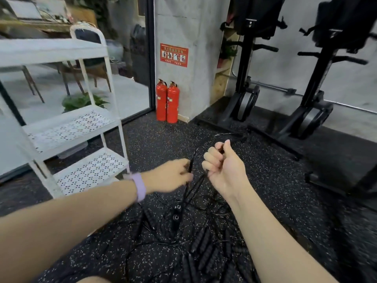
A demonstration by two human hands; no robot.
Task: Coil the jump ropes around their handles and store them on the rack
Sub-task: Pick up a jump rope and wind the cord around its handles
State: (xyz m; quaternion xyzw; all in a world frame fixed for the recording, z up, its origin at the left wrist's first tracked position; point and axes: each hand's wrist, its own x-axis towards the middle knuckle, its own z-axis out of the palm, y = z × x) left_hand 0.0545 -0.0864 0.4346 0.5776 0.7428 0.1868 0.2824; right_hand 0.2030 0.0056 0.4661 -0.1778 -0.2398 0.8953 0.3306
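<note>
Speckled black rubber floor spreads under you, with the white three-tier rack standing off to your left and black gym frames to the right. Below your arms lies a tangled pile of jump ropes, ribbed black handles scattered through it. Between your hands hangs one pair of handles, their long axis running steeply down toward the pile, end caps lowest. Your right hand is curled around their upper end, a loop of cord arching above the fist. Your left hand, blurred, pinches the cord just beside it. For storing, the rack lies nearer your left hand, well apart from the bundle.
</note>
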